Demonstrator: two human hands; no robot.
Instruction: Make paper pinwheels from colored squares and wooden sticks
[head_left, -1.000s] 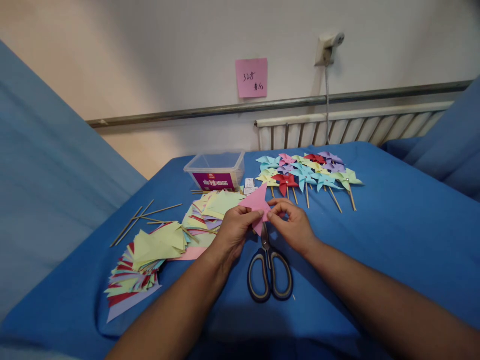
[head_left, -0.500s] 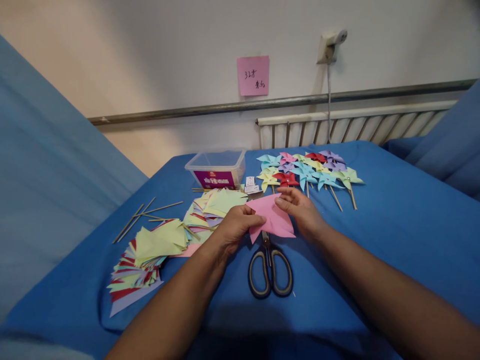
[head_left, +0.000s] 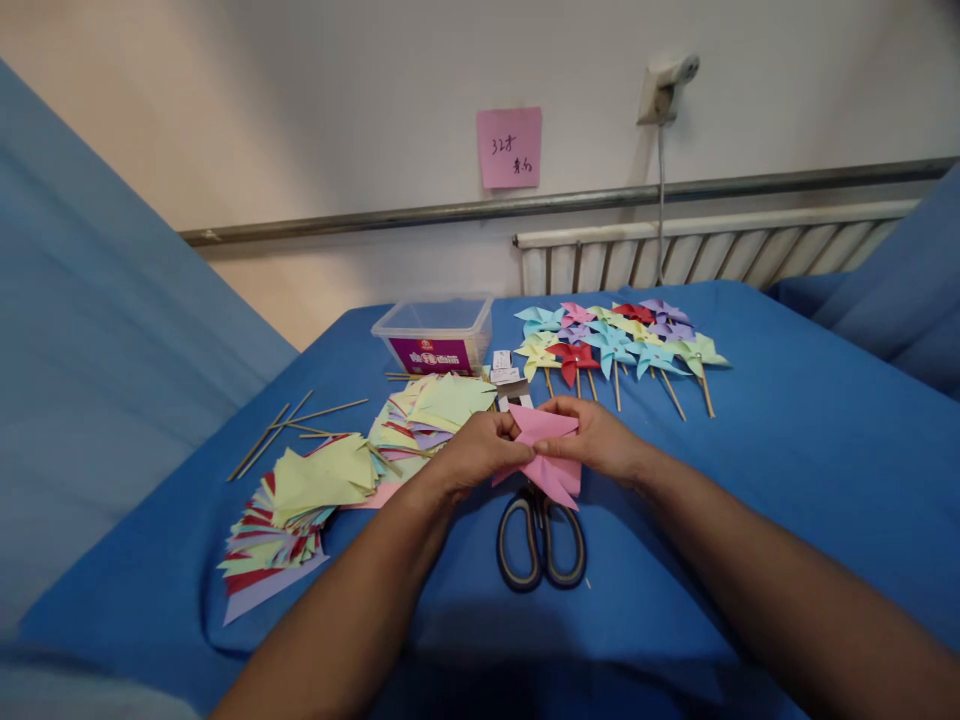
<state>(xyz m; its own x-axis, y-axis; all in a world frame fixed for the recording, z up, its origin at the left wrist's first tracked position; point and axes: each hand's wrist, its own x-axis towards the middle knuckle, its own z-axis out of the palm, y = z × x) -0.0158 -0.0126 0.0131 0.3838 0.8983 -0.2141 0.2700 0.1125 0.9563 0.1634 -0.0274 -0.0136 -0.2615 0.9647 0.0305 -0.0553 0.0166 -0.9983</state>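
Pinwheels (head_left: 613, 343) are finished at one o'clock; pink paper (head_left: 559, 482) (not yet mounted) is pinched by left hand (head_left: 480, 450) and right hand (head_left: 604, 440); sheets (head_left: 322, 475) are left unfolded at nine.

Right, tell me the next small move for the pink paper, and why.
Probably bend the pink paper's lower pointed corner toward its middle: the left hand and right hand both pinch the sheet, thumbs near its centre, while that corner juts free.
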